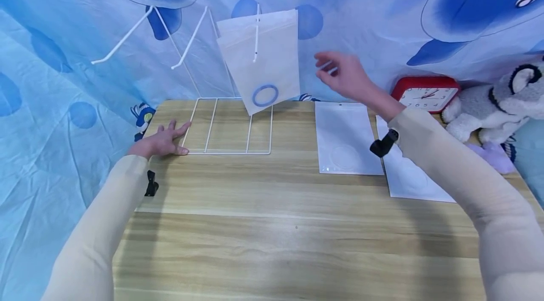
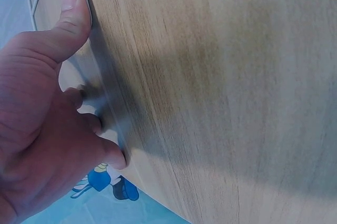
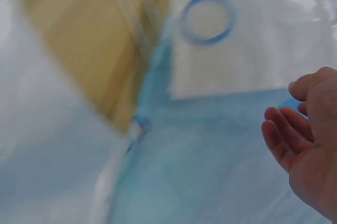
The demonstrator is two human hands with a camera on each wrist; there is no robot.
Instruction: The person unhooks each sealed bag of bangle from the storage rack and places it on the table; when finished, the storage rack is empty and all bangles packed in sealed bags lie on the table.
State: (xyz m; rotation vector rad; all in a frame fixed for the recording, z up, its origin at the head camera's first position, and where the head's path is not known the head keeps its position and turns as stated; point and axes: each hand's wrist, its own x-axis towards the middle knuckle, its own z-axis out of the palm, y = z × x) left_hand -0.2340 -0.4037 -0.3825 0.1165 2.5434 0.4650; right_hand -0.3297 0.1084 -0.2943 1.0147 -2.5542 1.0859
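A white wire rack point(image 1: 270, 135) with three upright prongs stands at the back of the table. From its right prong hangs a white plastic pouch point(image 1: 278, 50) with a blue ring point(image 1: 265, 95) showing low on it. My left hand point(image 1: 163, 141) rests at the left front corner of the rack's base, fingers spread on the tabletop. In the left wrist view, the thumb point(image 2: 71, 16) lies on the base wire. My right hand point(image 1: 342, 72) is in the air right of the pouch, fingers loosely bent and holding nothing. The two left prongs point(image 1: 191, 38) carry nothing.
Two more pouches lie right of the rack, one flat white pouch point(image 1: 346, 135) and another white pouch point(image 1: 408, 173) partly behind my right sleeve. A red clock point(image 1: 425, 93) and a grey plush dog point(image 1: 488, 102) are at the back right. A blue patterned curtain point(image 1: 361, 3) hangs behind.
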